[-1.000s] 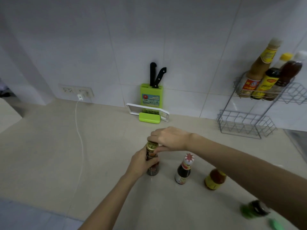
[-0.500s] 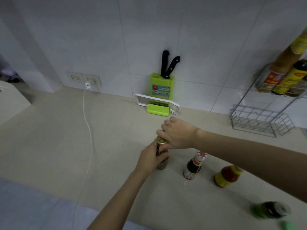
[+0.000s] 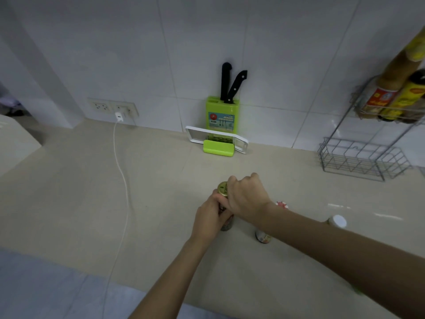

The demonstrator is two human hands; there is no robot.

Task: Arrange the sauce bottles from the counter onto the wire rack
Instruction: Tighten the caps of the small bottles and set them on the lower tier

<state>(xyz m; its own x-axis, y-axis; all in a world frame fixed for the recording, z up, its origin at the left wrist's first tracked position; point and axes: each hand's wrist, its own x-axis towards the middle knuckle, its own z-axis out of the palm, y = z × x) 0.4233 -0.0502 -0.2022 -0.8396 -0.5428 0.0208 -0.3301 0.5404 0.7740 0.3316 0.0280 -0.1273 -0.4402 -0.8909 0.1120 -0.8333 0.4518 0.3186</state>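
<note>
A small dark jar with a gold lid point(image 3: 223, 189) stands on the beige counter point(image 3: 92, 192) in the middle. My left hand point(image 3: 210, 218) wraps around its body. My right hand point(image 3: 247, 195) closes over its lid from the right. Just right of it my right forearm partly hides a dark sauce bottle with a red-and-white cap point(image 3: 263, 236). A white bottle cap point(image 3: 337, 221) peeks above my arm farther right. The two-tier wire rack point(image 3: 358, 160) stands at the back right; its upper tier holds sauce bottles point(image 3: 391, 88), its lower basket holds nothing.
A green knife block point(image 3: 222, 116) with two black-handled knives stands against the tiled wall, with a white slicer point(image 3: 195, 134) and a green holder in front. A white charger cable point(image 3: 120, 166) runs from a wall socket across the counter to its front edge.
The view has shifted down and left, so everything sits further right in frame. Both hands stay on the gold-lidded jar. My right forearm now hides most of the bottles to the right.
</note>
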